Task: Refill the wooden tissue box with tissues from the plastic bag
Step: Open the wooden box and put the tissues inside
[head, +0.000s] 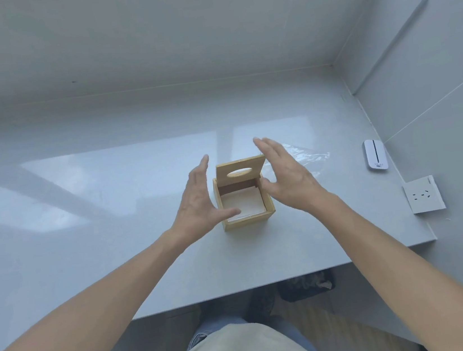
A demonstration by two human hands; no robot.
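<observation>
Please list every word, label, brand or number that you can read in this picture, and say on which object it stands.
No text can be read.
Small white device: a dark mark near its lower end, too small and blurred to read.
Wall socket plate: only slots, no lettering visible.
Wooden tissue box: no print visible.

tan wooden box (247, 220), white tissues (243, 204)

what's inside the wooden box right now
A flat stack of white tissues lies inside the open wooden box, its lid tipped up. How deep the stack goes is hidden by the box walls.
</observation>
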